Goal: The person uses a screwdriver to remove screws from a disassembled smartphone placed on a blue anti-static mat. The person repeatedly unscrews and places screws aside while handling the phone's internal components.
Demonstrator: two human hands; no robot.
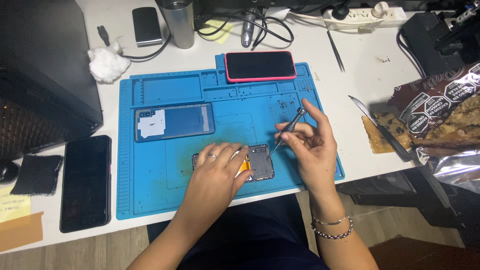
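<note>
An opened phone (261, 163) with bare circuitry lies face down on the blue work mat (150, 175). My left hand (217, 170) presses flat on it, covering its left half. My right hand (307, 147) grips a small grey screwdriver (290, 127), tip pointing down just above the phone's upper right corner. A blue back cover (174, 121) rests on the mat to the upper left. A pink-edged phone (260, 65) lies at the mat's top edge.
A black phone (85, 182) and dark cloth (37, 173) lie left of the mat. Cotton wad (107, 64), metal cup (178, 22), tweezers (335, 51) and power strip (365, 16) sit behind. A knife (382, 130) and pastry on foil wrapper (440, 120) sit right.
</note>
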